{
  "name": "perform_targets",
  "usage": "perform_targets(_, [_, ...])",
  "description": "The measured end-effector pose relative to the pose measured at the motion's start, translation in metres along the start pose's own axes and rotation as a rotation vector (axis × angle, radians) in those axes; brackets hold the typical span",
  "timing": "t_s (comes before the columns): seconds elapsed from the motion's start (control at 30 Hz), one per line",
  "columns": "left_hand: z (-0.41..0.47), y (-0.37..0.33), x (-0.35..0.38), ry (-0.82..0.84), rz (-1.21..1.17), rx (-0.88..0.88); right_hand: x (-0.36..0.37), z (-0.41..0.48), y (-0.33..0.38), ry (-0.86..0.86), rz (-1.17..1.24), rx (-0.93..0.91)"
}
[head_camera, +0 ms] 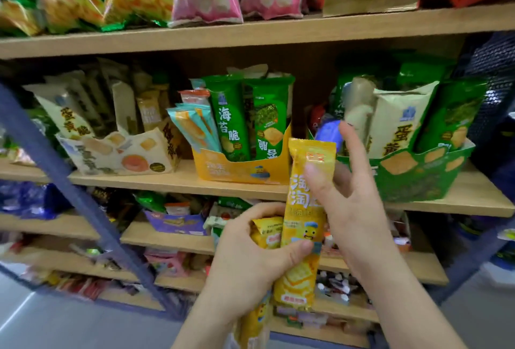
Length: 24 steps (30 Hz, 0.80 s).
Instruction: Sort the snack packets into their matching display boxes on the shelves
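A tall yellow packet [303, 226] is held upright near the frame's centre, gripped low down by the left hand [250, 254], whose thumb is curled across its front. More yellow packets [264, 231] are bunched in the same grasp. The right hand [354, 204] is set against the packet's upper part, thumb laid on the front and fingers spread; whether it pinches cannot be told. At 11 o'clock from the packet, the yellow display box [242, 171] is seen on the shelf [167, 180], filled with green packets [231, 123]. The green display box [412, 176] stands at 2 o'clock.
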<state>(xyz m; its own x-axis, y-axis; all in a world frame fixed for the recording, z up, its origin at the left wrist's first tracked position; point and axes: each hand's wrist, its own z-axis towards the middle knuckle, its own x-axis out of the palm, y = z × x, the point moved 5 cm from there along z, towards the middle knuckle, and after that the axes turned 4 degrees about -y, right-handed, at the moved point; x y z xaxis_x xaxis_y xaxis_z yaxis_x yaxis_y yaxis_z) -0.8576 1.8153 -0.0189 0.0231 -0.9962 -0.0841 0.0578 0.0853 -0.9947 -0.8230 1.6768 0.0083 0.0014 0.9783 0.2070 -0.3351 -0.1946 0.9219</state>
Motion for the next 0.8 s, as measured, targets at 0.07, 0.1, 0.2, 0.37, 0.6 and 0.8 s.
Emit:
perform_targets(0.07, [0.000, 0.003, -0.010, -0.122, 0.046, 0.036, 0.007, -0.007, -0.004, 0.109, -0.070, -0.041])
perform_targets(0.1, [0.001, 0.006, -0.014, -0.170, 0.076, 0.050, 0.010, -0.010, -0.005, 0.158, -0.105, -0.064])
perform_targets(0.2, [-0.001, 0.010, -0.017, -0.202, 0.105, 0.064, 0.016, -0.015, -0.009, 0.274, -0.216, -0.132])
perform_targets(0.37, [-0.005, 0.004, -0.032, -0.315, 0.026, 0.110, 0.008, -0.007, -0.025, 0.295, -0.544, -0.298])
perform_targets(0.6, [0.013, -0.027, -0.052, -0.450, -0.345, 0.223, 0.025, -0.002, -0.042, 0.524, -0.427, 0.048])
perform_targets(0.8, [0.034, -0.041, -0.068, -0.382, -0.357, 0.353, 0.068, -0.002, -0.054, 0.699, -0.339, 0.179])
